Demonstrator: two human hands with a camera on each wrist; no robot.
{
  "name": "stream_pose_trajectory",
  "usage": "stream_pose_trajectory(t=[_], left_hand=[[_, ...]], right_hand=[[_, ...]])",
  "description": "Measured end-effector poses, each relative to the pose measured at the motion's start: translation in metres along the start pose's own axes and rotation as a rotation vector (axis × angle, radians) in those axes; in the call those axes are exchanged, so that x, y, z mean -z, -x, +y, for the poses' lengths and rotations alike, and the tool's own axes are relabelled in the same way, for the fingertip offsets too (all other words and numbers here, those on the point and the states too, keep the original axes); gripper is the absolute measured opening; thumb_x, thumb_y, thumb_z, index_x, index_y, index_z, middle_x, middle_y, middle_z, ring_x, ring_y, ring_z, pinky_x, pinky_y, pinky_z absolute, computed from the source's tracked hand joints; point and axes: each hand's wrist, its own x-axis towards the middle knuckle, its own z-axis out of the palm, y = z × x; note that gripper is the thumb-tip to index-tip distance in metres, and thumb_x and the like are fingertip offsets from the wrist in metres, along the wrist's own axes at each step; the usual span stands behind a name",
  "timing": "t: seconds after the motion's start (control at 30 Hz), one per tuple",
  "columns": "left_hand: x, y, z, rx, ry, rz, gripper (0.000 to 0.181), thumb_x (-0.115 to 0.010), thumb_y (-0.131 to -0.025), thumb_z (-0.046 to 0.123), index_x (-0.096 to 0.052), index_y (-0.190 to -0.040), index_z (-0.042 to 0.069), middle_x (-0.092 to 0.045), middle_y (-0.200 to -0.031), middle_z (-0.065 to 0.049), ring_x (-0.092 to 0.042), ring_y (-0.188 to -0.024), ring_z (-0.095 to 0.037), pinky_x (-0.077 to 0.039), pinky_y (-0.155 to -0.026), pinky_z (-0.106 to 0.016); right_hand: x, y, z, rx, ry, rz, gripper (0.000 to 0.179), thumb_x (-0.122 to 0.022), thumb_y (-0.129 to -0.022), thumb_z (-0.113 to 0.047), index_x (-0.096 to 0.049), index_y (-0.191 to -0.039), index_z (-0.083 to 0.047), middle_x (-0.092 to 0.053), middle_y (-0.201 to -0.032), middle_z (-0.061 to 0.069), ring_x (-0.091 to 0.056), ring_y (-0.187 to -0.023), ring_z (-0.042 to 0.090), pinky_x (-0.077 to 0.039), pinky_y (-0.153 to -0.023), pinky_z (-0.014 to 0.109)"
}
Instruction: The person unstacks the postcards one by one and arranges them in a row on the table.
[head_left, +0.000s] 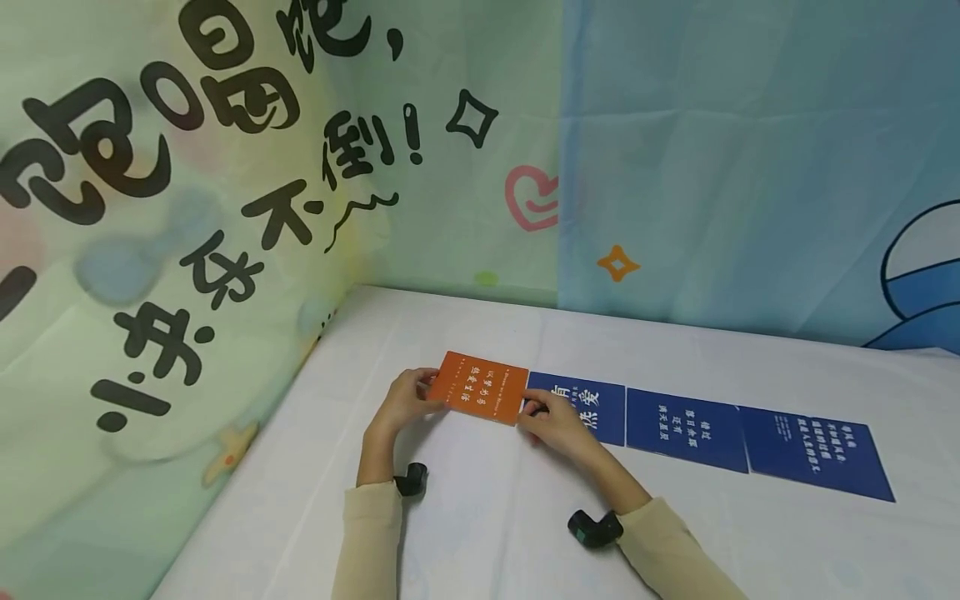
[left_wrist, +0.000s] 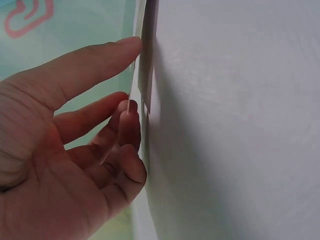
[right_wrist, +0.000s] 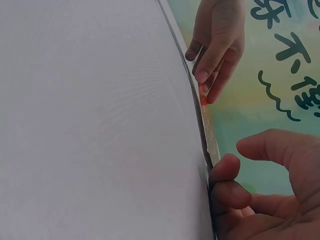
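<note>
An orange card point(head_left: 480, 387) with white writing lies at the left end of a row of cards. At its left edge my left hand point(head_left: 408, 398) pinches it between thumb and fingers; the left wrist view shows the left hand point(left_wrist: 75, 145) along the thin card edge. My right hand point(head_left: 558, 425) touches the orange card's right edge with bent fingertips, its thumb apart from them in the right wrist view, where the right hand point(right_wrist: 270, 185) is low. Beneath the right hand lies a blue card point(head_left: 611, 408), partly hidden by it.
Two more blue cards, a middle one point(head_left: 686, 429) and a far-right one point(head_left: 821, 454), continue the row to the right. They lie on a white-covered table point(head_left: 487, 517). A printed backdrop point(head_left: 450, 208) stands behind and along the left side.
</note>
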Motion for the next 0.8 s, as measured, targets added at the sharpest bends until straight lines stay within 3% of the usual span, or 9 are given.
stream_pose_trajectory(t=[0.3,0.5,0.8], left_hand=[[-0.0023,-0.0034,0.0013,0.028,-0.019,-0.035,0.056,-0.078,-0.078,0.003,-0.057,-0.129,-0.004,-0.059,-0.108,-0.015,-0.053,-0.093,-0.025,-0.047,-0.074,-0.031],[-0.0041,-0.0056,0.0023,0.038,-0.020,-0.048,0.057,-0.079,-0.078,0.004,-0.056,-0.130,-0.003,-0.058,-0.110,-0.014,-0.053,-0.094,-0.025,-0.046,-0.075,-0.031],[0.0007,0.0033,-0.0073,0.049,-0.051,-0.058,0.052,-0.078,-0.081,0.008,-0.058,-0.127,-0.004,-0.058,-0.109,-0.014,-0.053,-0.095,-0.026,-0.048,-0.079,-0.035]], right_hand=[[0.0011,0.0006,-0.0011,-0.031,0.015,0.008,0.053,-0.063,-0.087,-0.003,-0.048,-0.136,0.010,-0.059,-0.087,0.008,-0.056,-0.056,0.013,-0.042,-0.052,0.021],[0.0045,0.0035,-0.0024,-0.045,-0.004,0.010,0.048,-0.059,-0.089,-0.004,-0.049,-0.134,0.011,-0.060,-0.085,0.010,-0.059,-0.058,0.015,-0.049,-0.054,0.023],[-0.0054,0.0044,0.0053,0.006,-0.050,-0.009,0.040,-0.059,-0.091,-0.002,-0.055,-0.129,0.010,-0.062,-0.091,0.011,-0.061,-0.063,0.014,-0.050,-0.058,0.023]])
